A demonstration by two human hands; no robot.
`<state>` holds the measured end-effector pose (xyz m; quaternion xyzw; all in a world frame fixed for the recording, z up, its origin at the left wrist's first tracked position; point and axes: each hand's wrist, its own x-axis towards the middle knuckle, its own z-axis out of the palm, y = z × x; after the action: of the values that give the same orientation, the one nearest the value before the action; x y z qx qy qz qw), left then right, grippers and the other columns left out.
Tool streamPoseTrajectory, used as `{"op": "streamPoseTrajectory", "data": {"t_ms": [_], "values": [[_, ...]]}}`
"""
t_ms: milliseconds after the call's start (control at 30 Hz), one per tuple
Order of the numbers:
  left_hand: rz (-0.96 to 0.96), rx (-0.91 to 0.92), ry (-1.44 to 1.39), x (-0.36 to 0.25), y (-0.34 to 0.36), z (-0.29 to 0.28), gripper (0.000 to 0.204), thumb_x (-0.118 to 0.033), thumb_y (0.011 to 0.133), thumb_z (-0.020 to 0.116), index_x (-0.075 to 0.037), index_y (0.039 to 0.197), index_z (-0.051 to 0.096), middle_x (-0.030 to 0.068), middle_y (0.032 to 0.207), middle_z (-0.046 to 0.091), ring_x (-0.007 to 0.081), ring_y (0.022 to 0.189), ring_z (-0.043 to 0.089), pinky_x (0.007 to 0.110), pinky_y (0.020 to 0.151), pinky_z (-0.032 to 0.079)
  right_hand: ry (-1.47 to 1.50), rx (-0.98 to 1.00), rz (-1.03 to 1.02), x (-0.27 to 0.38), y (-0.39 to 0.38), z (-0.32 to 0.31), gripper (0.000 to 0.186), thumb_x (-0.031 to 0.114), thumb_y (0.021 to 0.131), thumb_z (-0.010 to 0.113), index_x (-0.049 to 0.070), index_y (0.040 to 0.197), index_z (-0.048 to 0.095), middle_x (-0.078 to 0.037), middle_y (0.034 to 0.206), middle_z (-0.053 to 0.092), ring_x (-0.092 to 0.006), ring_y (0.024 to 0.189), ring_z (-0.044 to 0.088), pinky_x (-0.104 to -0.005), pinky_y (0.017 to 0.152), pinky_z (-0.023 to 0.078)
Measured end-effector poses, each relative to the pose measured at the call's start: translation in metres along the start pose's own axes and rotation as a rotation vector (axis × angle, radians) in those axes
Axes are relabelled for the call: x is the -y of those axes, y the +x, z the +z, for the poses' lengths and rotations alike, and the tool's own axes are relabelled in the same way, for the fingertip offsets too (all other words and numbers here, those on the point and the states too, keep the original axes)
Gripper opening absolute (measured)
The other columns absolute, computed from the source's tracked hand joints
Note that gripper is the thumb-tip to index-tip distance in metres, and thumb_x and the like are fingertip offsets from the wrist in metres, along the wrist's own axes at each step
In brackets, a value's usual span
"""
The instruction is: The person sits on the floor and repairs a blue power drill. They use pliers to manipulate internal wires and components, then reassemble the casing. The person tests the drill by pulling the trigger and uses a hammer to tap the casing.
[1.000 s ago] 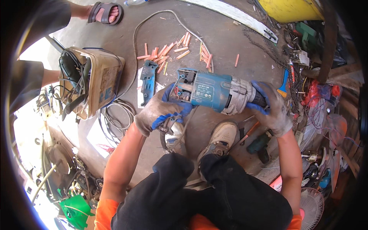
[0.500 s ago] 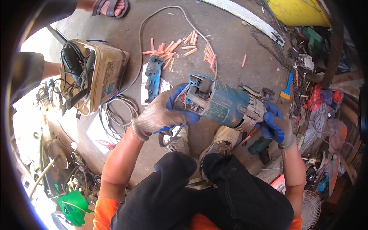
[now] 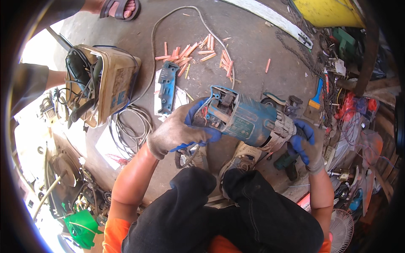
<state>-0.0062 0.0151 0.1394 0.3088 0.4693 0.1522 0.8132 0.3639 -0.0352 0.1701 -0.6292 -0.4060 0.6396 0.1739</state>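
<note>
Above my knees I hold a blue corded power tool (image 3: 252,119) whose rear housing is opened, with wires and inner parts exposed. My gloved left hand (image 3: 185,126) is closed around its rear end, thumb above and fingers below. At the front, my gloved right hand (image 3: 309,143) grips the grey metal nose, partly hiding it. The tool lies slightly tilted, nose lower to the right. A loose blue cover piece (image 3: 167,87) with round holes rests on white paper on the floor, beyond my left hand. The tool's power cord (image 3: 154,50) loops across the floor.
Pinkish sticks (image 3: 185,52) lie scattered ahead. At left stands a worn bucket (image 3: 120,84) holding tools and cables, beside coiled cable (image 3: 130,124). Pliers (image 3: 273,98), a blue brush (image 3: 316,95) and a green power tool (image 3: 287,162) lie to the right. Another person's sandalled foot (image 3: 125,9) is at upper left.
The power tool has shifted slightly right and down in my hands. My right hand has moved a little right and turned around its nose. My left hand keeps its hold.
</note>
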Motion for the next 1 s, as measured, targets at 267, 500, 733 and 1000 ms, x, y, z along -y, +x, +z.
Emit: {"op": "streamPoseTrajectory", "data": {"t_ms": [267, 500, 733, 1000], "values": [[-0.055, 0.053, 0.089, -0.008, -0.003, 0.000, 0.074, 0.002, 0.081, 0.072, 0.003, 0.150, 0.045, 0.0106, 0.121, 0.071, 0.0135, 0.100, 0.067, 0.031, 0.091, 0.056, 0.029, -0.070, -0.062, -0.011, -0.006, 0.008, 0.061, 0.030, 0.083, 0.080, -0.005, 0.129, 0.061, -0.020, 0.118, 0.068, -0.0294, 0.101, 0.070, -0.0377, 0.080, 0.057], [-0.078, 0.032, 0.066, -0.003, -0.002, 0.000, 0.071, -0.001, 0.082, 0.076, 0.003, 0.147, 0.048, 0.0083, 0.115, 0.072, 0.0108, 0.093, 0.067, 0.028, 0.084, 0.058, -0.720, -0.154, -0.686, -0.013, -0.004, 0.005, 0.073, 0.019, 0.069, 0.088, -0.005, 0.132, 0.061, -0.023, 0.113, 0.070, -0.0355, 0.094, 0.071, -0.0416, 0.082, 0.056], [0.019, 0.048, -0.027, 0.008, -0.004, -0.004, 0.068, 0.005, 0.078, 0.075, 0.006, 0.142, 0.051, 0.0122, 0.113, 0.073, 0.0155, 0.096, 0.071, 0.030, 0.084, 0.060, 0.309, -0.011, 0.198, -0.005, -0.012, 0.006, 0.063, 0.022, 0.078, 0.084, -0.007, 0.129, 0.062, -0.013, 0.096, 0.074, -0.0197, 0.075, 0.071, -0.0290, 0.069, 0.056], [-0.101, 0.025, 0.054, 0.003, 0.005, 0.001, 0.066, 0.003, 0.077, 0.077, 0.005, 0.139, 0.054, 0.0105, 0.114, 0.073, 0.0144, 0.096, 0.071, 0.029, 0.087, 0.059, -0.467, -0.186, -0.512, -0.015, -0.005, 0.013, 0.067, 0.019, 0.075, 0.085, -0.008, 0.131, 0.060, -0.014, 0.110, 0.073, -0.0283, 0.097, 0.072, -0.0411, 0.090, 0.056]]}}
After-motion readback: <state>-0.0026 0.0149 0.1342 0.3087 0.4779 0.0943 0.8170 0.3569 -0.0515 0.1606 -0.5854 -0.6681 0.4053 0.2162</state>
